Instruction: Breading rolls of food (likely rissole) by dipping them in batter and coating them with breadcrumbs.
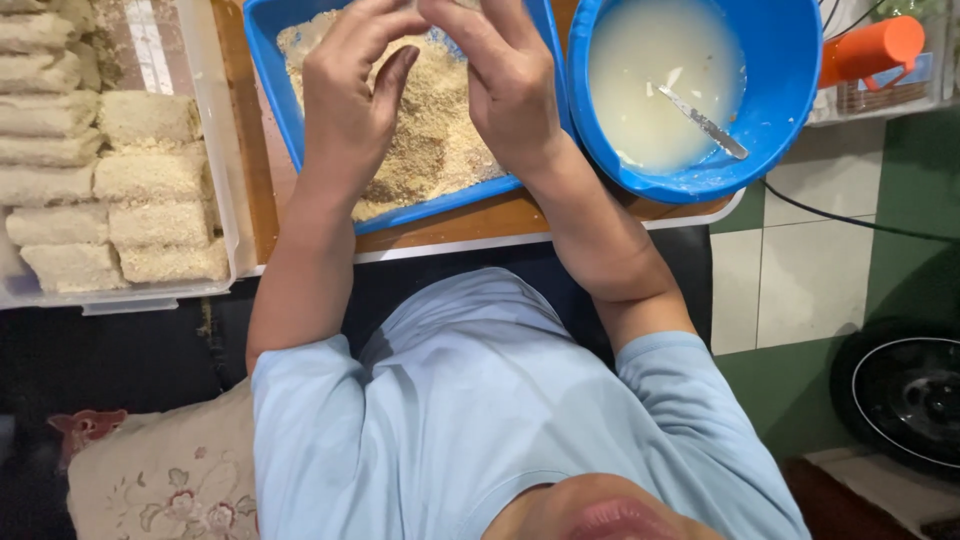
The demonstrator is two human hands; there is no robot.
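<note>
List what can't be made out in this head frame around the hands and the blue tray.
- Left hand and right hand: fingertips cut off by the top edge; anything held between them is hidden.
- Blue tray of breadcrumbs: far end cut off at the top, middle covered by the hands.
- Utensil in the blue bowl: working end sunk in cloudy batter, type unclear.
</note>
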